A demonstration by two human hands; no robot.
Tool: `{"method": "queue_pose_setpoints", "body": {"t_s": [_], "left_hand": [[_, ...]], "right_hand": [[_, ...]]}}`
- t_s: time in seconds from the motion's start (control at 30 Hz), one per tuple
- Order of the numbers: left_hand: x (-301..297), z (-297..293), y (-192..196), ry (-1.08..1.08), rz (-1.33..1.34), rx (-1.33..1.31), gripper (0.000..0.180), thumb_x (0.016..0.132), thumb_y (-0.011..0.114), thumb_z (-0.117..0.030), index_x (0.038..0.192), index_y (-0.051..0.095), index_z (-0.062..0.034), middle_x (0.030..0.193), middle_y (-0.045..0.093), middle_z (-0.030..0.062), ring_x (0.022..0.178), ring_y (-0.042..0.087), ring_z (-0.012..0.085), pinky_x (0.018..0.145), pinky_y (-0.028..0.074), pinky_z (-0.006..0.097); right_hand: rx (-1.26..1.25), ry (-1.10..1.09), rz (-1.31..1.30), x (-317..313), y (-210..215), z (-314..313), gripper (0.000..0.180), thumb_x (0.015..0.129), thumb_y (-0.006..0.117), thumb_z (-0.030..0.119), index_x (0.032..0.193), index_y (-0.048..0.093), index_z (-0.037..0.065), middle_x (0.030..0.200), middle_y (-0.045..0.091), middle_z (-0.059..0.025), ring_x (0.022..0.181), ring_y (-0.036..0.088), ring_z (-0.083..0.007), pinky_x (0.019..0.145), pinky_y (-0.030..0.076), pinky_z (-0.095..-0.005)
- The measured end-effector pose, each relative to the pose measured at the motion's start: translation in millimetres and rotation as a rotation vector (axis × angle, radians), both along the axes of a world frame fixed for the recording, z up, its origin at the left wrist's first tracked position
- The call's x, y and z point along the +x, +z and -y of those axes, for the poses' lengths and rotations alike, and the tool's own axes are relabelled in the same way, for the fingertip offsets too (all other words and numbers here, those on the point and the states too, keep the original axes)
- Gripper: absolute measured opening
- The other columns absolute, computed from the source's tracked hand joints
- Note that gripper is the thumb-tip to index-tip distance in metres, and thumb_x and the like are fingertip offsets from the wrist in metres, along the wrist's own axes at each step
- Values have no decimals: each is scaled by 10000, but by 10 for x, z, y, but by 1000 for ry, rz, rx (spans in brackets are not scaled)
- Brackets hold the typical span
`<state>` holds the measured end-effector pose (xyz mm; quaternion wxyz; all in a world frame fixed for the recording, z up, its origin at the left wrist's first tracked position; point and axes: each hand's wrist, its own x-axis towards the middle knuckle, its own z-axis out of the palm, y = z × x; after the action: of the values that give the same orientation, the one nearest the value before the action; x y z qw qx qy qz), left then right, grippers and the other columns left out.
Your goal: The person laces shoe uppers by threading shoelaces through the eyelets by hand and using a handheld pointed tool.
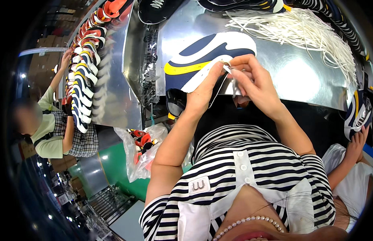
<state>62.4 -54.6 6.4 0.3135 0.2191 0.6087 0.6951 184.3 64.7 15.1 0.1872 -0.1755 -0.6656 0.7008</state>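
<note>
Left hand (202,92) grips navy, white and yellow shoe (210,50); right hand (258,83) pinches white lace (227,69) at shoe's edge. Loose laces (293,29) lie piled on metal table (299,82).

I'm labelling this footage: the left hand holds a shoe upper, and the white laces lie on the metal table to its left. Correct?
Wrong side: the head view shows the laces on the metal table, right of the shoe upper. The left hand does hold the upper.

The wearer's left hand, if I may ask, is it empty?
No, the left hand holds the navy, white and yellow shoe upper by its white part.
</note>
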Motion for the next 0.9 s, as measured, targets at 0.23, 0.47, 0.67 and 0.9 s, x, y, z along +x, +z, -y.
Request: {"method": "queue_pose_setpoints", "body": {"t_s": [0.23,0.47,0.67,0.9], "left_hand": [[-20,33,31,-3,-99,0,215,964,660,-133,1118,689,15,1048,710,65,948,655,126,850,515,262],[59,66,-34,-75,-113,-27,253,1013,574,-161,1164,657,24,1082,693,72,975,642,141,878,506,273],[225,131,-244,-61,-326,-22,271,1012,562,-195,1152,654,19,1057,695,79,963,644,151,866,508,280],[292,222,-449,-73,-312,-62,308,986,600,-235,1169,648,8,1078,695,95,997,651,181,893,506,291]], "right_hand": [[60,69,51,-51,-30,-123,190,1004,556,160,1127,587,17,877,688,-67,517,539,-69,329,392,-216],[56,73,137,-31,-115,-243,176,982,583,148,1084,632,13,856,694,-52,600,561,-72,425,430,-237],[231,17,125,-152,-284,-266,204,1005,559,138,1166,567,12,846,701,-31,525,446,-35,469,343,-194],[560,-29,99,-130,-327,-157,310,961,549,49,1255,481,-22,821,715,-111,672,644,-189,634,474,-315]]}}
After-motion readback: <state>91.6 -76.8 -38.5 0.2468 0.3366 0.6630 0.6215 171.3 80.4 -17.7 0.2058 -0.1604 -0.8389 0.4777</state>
